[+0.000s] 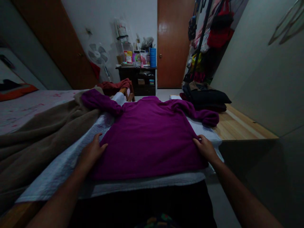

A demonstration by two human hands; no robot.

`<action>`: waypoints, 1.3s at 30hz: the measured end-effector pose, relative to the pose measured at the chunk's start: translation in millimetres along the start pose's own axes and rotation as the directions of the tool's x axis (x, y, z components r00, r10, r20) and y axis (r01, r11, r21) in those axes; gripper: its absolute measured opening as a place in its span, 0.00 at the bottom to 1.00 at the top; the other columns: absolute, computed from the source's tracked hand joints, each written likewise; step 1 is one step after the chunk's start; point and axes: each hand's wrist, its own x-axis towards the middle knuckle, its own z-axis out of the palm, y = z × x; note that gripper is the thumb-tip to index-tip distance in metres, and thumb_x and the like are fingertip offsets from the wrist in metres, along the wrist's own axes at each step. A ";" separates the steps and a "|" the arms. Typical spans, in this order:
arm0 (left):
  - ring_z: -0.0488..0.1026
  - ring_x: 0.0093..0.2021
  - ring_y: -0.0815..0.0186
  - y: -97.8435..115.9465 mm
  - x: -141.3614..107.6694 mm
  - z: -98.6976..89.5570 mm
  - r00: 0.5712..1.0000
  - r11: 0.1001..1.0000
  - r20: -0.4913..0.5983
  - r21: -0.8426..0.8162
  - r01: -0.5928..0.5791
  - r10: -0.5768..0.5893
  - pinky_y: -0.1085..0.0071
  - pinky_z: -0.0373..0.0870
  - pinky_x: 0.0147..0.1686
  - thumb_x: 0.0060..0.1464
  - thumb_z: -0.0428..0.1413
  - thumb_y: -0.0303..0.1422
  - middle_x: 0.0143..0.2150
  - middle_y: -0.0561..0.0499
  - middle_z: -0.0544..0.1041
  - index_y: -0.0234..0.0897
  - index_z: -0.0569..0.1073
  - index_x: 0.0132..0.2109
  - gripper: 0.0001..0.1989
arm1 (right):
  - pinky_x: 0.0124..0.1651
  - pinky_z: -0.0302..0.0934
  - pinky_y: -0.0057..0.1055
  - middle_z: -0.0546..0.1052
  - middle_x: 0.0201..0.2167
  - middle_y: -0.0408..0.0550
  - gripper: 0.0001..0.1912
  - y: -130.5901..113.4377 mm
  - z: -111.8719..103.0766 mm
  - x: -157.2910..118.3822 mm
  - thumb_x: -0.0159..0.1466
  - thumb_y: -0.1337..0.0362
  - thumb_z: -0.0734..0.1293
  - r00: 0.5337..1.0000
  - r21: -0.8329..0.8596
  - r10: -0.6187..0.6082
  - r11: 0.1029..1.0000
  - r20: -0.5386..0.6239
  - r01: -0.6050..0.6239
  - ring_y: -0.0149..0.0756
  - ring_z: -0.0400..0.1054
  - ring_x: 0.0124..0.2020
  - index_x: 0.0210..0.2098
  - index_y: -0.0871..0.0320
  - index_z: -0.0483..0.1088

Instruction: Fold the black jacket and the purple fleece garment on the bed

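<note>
purple top (149, 136): lay flat mid-frame
L hand (94, 149): ctr-left, was spread at top's edge
R hand (204, 147): ctr-right, pinched other edge

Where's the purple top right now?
In the head view, the purple top lies spread out at the centre, mostly on a white cloth, with the left hand and right hand at its side edges.

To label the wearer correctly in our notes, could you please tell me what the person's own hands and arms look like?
The left hand and right hand are ungloved. Both forearms show bare, without sleeves, watch or bracelet in view. It is too dim to make out rings or small markings.
</note>
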 end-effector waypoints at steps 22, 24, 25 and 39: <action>0.67 0.55 0.45 17.4 -50.3 -1.8 0.972 0.960 -0.114 0.213 -0.180 0.207 0.50 0.65 0.51 0.56 0.53 0.37 0.57 0.37 0.69 0.40 0.65 0.62 0.27 | 0.42 0.62 0.35 0.77 0.41 0.56 0.18 35.6 -1.4 -24.7 0.64 0.56 0.62 0.989 -0.196 -0.060 0.977 0.137 0.087 0.45 0.73 0.40 0.49 0.60 0.67; 0.63 0.58 0.46 42.1 -62.7 0.1 0.915 0.927 -0.185 0.187 -0.324 0.357 0.50 0.61 0.55 0.55 0.55 0.33 0.61 0.39 0.64 0.42 0.67 0.60 0.25 | 0.40 0.62 0.37 0.77 0.37 0.57 0.18 30.0 -0.7 -28.0 0.64 0.55 0.62 0.994 -0.366 -0.076 0.925 0.077 0.100 0.46 0.72 0.38 0.47 0.60 0.68; 0.62 0.58 0.48 55.2 -69.3 1.6 0.875 0.890 -0.166 0.125 -0.439 0.455 0.52 0.61 0.56 0.55 0.55 0.33 0.61 0.41 0.65 0.42 0.69 0.59 0.23 | 0.40 0.61 0.38 0.76 0.37 0.57 0.17 24.1 0.1 -29.8 0.64 0.55 0.63 0.993 -0.432 -0.115 0.894 0.025 0.115 0.47 0.71 0.38 0.46 0.61 0.68; 0.70 0.54 0.62 128.7 -101.9 24.7 0.481 0.494 0.136 -0.380 -0.782 0.866 0.68 0.64 0.54 0.55 0.58 0.31 0.54 0.49 0.75 0.40 0.73 0.51 0.15 | 0.66 0.47 0.49 0.61 0.65 0.54 0.24 -70.6 99.6 -67.2 0.67 0.58 0.61 0.720 -0.085 -0.596 0.746 0.356 0.660 0.46 0.50 0.67 0.61 0.56 0.63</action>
